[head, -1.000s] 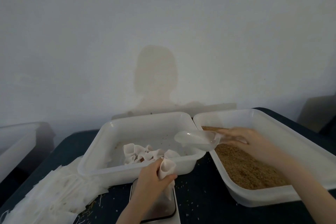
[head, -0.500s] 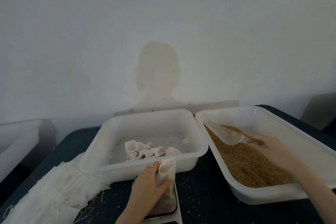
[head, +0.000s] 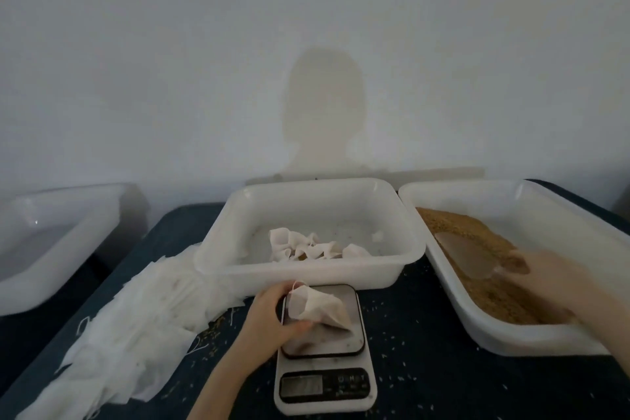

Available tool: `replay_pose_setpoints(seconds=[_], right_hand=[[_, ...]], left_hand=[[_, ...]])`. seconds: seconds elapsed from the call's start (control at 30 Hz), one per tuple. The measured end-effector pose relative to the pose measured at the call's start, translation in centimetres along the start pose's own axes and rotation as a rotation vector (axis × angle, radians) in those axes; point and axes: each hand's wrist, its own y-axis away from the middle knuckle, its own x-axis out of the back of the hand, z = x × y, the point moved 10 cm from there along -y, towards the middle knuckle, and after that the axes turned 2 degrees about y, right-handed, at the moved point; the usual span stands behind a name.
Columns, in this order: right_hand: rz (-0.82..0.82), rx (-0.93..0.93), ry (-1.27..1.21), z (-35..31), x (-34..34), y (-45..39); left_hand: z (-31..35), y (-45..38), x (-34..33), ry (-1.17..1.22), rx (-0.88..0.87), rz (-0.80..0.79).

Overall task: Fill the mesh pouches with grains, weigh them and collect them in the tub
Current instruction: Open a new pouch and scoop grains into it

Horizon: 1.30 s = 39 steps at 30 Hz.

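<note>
A white mesh pouch (head: 315, 307) lies tilted over the platform of the small kitchen scale (head: 324, 348), its open mouth turned toward the left hand (head: 269, 315), which holds it at that end with thumb below and fingers curled over the rim. Whether the pouch rests fully on the platform I cannot tell.

Just behind the scale stands the collecting tub (head: 409, 242), with a few crumpled pouches (head: 313, 247) in it. To the scale's right, a second tub (head: 504, 334) holds brown grains (head: 484, 293); a clear plastic scoop (head: 465, 256) lies low on the grain surface, its handle in the right hand (head: 542, 278). That hand is blurred, so its fingers cannot be read clearly, though it appears closed on the handle.

Left of the scale a heap of flat empty pouches (head: 136, 324) spreads across the dark desk (head: 426, 378), reaching under the collecting tub's near corner. Loose grains speckle the desk around the scale. Farther left sits another white tub (head: 61, 239). The left forearm comes up from the near edge, angled toward the scale; the right reaches in from the right.
</note>
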Motion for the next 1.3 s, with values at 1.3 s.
replay_pose_setpoints(seconds=[1.3], right_hand=[[0.153, 0.424, -0.338, -18.1, -9.6, 8.3]], left_hand=[[-7.8, 2.4, 3.5, 0.624, 0.285, 0.326]])
